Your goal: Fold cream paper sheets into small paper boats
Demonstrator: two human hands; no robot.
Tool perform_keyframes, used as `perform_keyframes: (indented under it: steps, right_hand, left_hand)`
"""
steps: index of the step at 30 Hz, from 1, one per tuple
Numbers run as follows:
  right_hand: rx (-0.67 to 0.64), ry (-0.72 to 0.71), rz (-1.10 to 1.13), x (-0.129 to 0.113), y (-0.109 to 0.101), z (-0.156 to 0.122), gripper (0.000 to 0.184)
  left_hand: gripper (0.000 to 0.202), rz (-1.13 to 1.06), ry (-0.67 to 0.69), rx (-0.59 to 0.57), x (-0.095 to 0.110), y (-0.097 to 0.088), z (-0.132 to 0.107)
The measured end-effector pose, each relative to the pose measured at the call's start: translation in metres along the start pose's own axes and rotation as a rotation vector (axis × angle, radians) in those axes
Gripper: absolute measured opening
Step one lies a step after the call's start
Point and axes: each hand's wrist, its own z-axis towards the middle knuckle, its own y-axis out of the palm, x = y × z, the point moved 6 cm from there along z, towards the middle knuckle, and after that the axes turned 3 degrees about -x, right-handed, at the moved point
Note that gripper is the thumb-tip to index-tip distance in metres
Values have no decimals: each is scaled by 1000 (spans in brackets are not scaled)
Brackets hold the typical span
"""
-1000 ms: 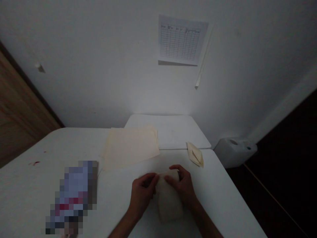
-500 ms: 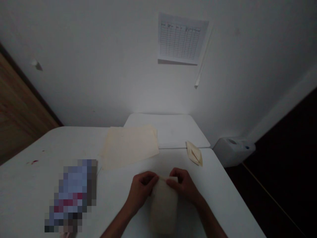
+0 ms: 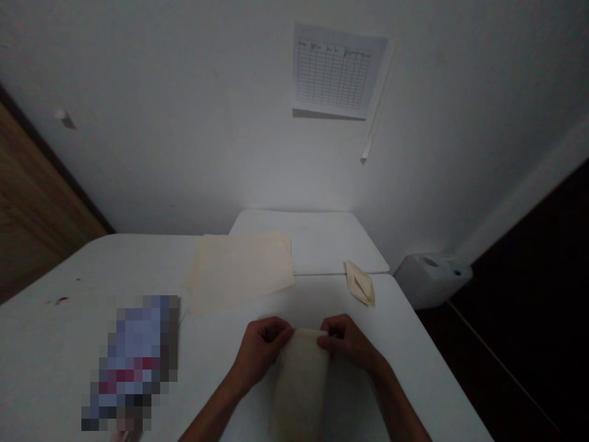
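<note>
A long, narrow piece of folded cream paper (image 3: 301,380) lies between my hands, its lower end running off the bottom of the view. My left hand (image 3: 264,347) pinches its upper left corner between thumb and fingers. At the upper right corner, my right hand (image 3: 345,344) has the edge pinched in the same way. A small folded cream paper piece (image 3: 360,283) rests on the table beyond my right hand. Flat sheets of cream paper (image 3: 243,270) lie farther off, up and left of my left hand.
On the white table (image 3: 221,362), a blurred-out blue item (image 3: 133,350) lies at left. A white panel (image 3: 322,239) adjoins the table at the wall. A printed chart (image 3: 331,73) hangs above. Past the right edge stands a white box-like object (image 3: 432,279) with round openings.
My right hand has slid right along the top edge of the folded paper to its corner, widening the gap between my hands. My left hand keeps its pinch.
</note>
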Motion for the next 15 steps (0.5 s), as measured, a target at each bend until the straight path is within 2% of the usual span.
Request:
perform_keyframes:
  steps: [7,15]
  right_hand:
    - [181,-29,-17,-5,-8,1,28]
    - [305,-38,89,-3,-6,6,42]
  left_hand:
    - [26,37,87,89,5,-3,-1]
    - [23,40,122,153,9,-3,-4]
